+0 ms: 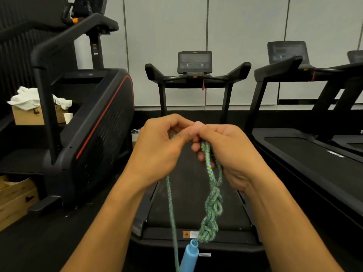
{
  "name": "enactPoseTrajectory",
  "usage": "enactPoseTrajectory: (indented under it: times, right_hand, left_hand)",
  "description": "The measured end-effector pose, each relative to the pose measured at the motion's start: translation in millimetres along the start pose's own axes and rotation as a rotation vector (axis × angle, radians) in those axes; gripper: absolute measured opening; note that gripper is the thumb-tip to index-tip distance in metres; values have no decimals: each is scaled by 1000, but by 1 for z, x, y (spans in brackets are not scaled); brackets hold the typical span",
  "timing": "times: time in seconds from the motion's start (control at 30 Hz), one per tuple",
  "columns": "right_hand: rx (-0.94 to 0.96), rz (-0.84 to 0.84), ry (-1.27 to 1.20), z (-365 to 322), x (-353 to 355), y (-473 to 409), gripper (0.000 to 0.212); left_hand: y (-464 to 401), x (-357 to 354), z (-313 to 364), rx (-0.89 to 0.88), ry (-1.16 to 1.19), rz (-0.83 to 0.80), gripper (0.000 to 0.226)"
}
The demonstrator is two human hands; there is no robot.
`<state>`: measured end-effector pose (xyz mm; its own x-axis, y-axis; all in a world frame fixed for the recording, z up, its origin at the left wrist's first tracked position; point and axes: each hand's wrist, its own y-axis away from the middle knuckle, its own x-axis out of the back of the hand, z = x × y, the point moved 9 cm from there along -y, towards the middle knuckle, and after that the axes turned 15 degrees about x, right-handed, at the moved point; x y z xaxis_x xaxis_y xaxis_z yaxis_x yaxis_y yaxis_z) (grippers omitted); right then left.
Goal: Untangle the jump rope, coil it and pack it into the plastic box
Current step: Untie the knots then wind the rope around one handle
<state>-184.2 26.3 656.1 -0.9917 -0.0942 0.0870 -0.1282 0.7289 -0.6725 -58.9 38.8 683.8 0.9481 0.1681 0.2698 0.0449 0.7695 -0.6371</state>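
Note:
A green and blue braided jump rope (213, 205) hangs from my two hands, held up in front of me. My left hand (159, 148) pinches the rope near its top, and one loose strand (171, 209) drops straight down from it. My right hand (229, 152) grips the upper loops right beside the left; the fingertips of both hands meet. Below the right hand the rope is knotted into a chain of tangled loops. A light blue handle (189, 256) dangles at the bottom of that chain. No plastic box is in view.
A black treadmill (196, 75) stands directly ahead, its belt under my hands. A second treadmill (306, 146) is on the right, a stair machine (94, 114) on the left. Cardboard boxes (15, 199) sit at the lower left, another box with white cloth (37, 99) behind it.

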Motion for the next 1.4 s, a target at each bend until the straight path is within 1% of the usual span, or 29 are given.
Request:
enactPoseTrajectory:
  times: [0.03,0.13,0.2,0.3,0.37,0.4,0.43,0.5,0.53,0.6,0.63,0.67,0.73,0.83,0.87,0.93,1.0,1.03,1.1,1.17,1.27,1.33,1.4]
  right_hand:
    - [-16,-24,-5,3,0,0,40]
    - [-87,-105,-77,11,-3,1,40]
    - [-115,-141,-140,13,-5,2,38]
    - [-121,-178,-221,10,-11,4,36]
    - [-123,-183,-243,9,-13,4,35]
    - [-124,-179,-250,9,-13,4,35]
    - [-124,-171,-255,9,-13,3,35]
    - [-123,-144,-252,10,-13,1,36]
    - [-121,-133,-240,11,-13,1,36]
    - [-116,-128,-205,12,-16,0,37]
    - [-111,-126,-189,11,-17,1,37]
    - [-106,-116,-176,11,-18,1,36]
    - [-102,-91,-154,11,-16,2,34]
    - [-114,-119,-144,12,-16,4,35]
    - [-123,-132,-143,12,-15,5,37]
    - [-132,-134,-137,10,-8,5,38]
    - [-121,-143,-139,6,-3,5,37]
    - [-111,-154,-146,4,-3,5,36]
    - [-90,-156,-166,1,-5,4,35]
    - [-68,-98,-192,-2,-4,1,36]
    - [-24,5,-145,-7,2,-1,36]
    - [5,17,-92,-10,-1,0,35]
    - [19,-17,-54,-9,-9,1,34]
  left_hand:
    - [1,6,0,1,-30,42,7]
    - [0,38,-4,-2,-179,293,4]
    - [-1,60,-15,51,-152,431,8]
    - [4,90,-27,128,-122,634,23]
    - [8,104,-30,162,-134,712,29]
    - [8,105,-31,185,-156,700,28]
    - [6,101,-32,212,-192,641,25]
    - [-1,77,-31,220,-252,428,14]
    - [-3,60,-27,187,-236,299,15]
    - [0,24,-19,127,-90,21,24]
    - [3,10,-15,109,-30,-81,23]
    - [6,2,-11,87,5,-129,19]
    - [5,-1,-9,61,10,-109,12]
    - [2,9,-7,26,-50,-24,9]
    - [1,18,-6,12,-103,37,9]
    - [1,46,-6,13,-200,240,8]
    - [4,75,-9,53,-212,434,14]
    - [6,84,-12,75,-189,494,17]
    - [6,90,-18,102,-164,546,18]
    - [3,83,-20,110,-123,487,17]
    - [0,59,-16,126,19,254,11]
    - [1,36,-11,117,44,81,20]
    - [5,15,-4,84,66,-42,22]
